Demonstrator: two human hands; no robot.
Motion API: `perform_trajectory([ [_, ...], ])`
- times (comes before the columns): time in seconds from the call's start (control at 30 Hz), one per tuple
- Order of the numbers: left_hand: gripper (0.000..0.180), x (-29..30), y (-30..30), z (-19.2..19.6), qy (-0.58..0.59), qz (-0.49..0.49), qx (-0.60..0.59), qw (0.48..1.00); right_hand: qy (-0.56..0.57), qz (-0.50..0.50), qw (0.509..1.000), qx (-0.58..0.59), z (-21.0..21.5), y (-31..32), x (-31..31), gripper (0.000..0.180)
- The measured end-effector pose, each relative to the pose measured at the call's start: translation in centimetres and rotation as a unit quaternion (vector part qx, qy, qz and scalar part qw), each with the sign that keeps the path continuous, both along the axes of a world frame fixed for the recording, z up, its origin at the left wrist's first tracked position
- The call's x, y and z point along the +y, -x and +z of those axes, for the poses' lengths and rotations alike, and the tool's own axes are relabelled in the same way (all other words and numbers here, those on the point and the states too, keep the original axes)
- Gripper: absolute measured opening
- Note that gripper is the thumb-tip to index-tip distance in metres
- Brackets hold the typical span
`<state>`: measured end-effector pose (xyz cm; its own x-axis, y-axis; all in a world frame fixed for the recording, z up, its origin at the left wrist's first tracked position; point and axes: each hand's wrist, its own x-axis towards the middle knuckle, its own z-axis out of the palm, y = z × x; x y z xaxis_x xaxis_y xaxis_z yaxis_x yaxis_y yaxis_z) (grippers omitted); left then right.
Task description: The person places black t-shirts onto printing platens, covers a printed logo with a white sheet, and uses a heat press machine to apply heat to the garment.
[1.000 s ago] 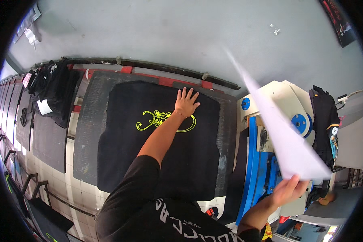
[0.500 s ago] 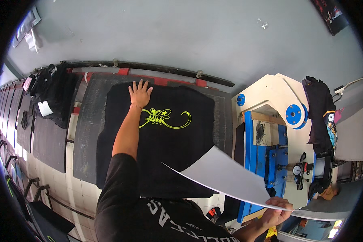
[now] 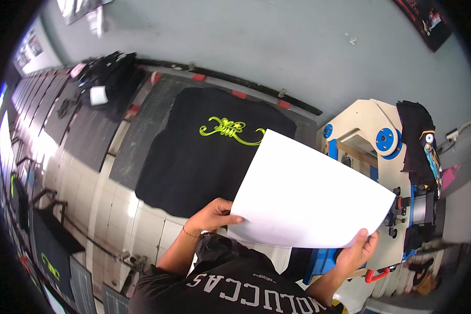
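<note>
A large white sheet of paper (image 3: 309, 193) is held between both hands, its far corner covering the right end of a yellow-green print. My left hand (image 3: 214, 215) pinches the sheet's left edge, thumb on top. At the near right corner, my right hand (image 3: 358, 252) grips it with the thumb over the upper face. Beyond the sheet, a black T-shirt (image 3: 193, 162) lies spread flat on a dark grey board (image 3: 128, 162). The curled yellow-green print (image 3: 229, 127) shows near the shirt's far side.
To the right stands a cream and blue press machine (image 3: 361, 118) with a black garment (image 3: 418, 152) draped over it. Dark clothes (image 3: 110, 78) are heaped on the boards at far left. A black rail (image 3: 235, 83) runs along the grey wall (image 3: 246, 36).
My left hand has left the shirt's far edge and come back to take the sheet's left edge. The sheet has swung up and flattened. The view has turned.
</note>
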<state>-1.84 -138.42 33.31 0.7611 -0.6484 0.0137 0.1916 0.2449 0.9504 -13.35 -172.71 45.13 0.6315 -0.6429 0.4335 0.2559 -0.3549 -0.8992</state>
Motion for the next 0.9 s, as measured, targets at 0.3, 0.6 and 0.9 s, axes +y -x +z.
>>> perform_trajectory([
  [0.3,0.028,8.8,21.7,-3.4,-0.211,0.519,0.051,0.827,-0.087,0.349,0.911,0.202,-1.9,7.4,-1.4,0.060],
  [0.6,0.032,18.0,64.2,-10.5,-0.266,0.744,0.206,0.577,-0.065,0.621,0.710,0.325,-5.5,13.5,2.0,0.051],
  [0.9,0.035,8.6,93.4,-17.3,-0.424,0.718,0.419,0.360,0.006,0.637,0.702,0.320,-6.0,13.4,5.4,0.047],
])
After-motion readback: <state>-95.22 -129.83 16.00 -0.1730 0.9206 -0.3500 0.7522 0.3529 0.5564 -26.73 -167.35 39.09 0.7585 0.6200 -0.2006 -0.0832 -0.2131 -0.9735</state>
